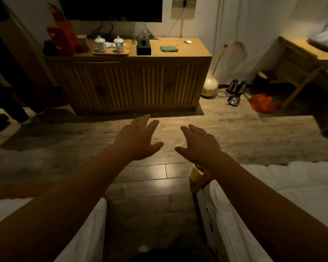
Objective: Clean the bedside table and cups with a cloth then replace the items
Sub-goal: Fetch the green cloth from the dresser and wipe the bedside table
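Cloth point(169, 48) seemingly far beyond both hands point(138, 140)

Left hand point(138, 138) and right hand point(200, 143) reach forward, fingers spread, holding nothing. Across the floor, two lidded cups point(100, 44) and a green cloth point(169, 48) sit on the wooden cabinet point(129, 80).

Counted: two lidded white cups point(100, 43) point(119, 43), one wooden tray point(111, 52), one green cloth point(169, 48), one black tissue box point(143, 47), three kettles point(232, 85) point(242, 85) point(234, 99), two hands point(138, 141) point(201, 144)
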The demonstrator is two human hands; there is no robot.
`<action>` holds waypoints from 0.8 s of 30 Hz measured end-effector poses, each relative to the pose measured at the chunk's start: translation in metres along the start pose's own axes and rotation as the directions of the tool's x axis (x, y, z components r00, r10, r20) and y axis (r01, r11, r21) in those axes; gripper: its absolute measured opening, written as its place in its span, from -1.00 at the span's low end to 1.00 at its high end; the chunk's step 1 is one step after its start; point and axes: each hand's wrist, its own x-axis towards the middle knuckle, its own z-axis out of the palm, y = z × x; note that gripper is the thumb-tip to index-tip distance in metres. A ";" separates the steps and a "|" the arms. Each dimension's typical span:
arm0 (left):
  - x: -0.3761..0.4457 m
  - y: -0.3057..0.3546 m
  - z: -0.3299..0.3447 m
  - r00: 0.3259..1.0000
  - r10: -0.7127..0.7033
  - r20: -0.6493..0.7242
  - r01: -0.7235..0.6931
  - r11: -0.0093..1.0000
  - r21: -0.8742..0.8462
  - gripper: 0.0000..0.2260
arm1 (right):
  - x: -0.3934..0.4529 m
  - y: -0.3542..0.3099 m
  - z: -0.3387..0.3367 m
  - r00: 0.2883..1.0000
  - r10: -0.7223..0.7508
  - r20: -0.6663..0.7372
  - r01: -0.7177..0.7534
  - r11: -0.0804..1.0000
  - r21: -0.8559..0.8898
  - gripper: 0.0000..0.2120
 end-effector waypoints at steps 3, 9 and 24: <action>0.063 -0.027 -0.001 1.000 -0.009 -0.001 0.009 1.000 -0.009 -0.27 | 0.061 0.004 -0.001 1.000 0.008 0.002 -0.008 1.000 0.022 -0.22; 0.213 -0.071 0.018 1.000 -0.007 0.009 0.007 1.000 0.009 -0.27 | 0.212 0.039 0.022 0.999 0.018 0.032 -0.018 1.000 0.022 -0.21; 0.531 -0.143 0.029 0.996 -0.087 0.005 0.088 0.994 -0.058 -0.33 | 0.549 0.121 0.000 0.993 -0.103 0.054 0.101 0.994 0.039 -0.27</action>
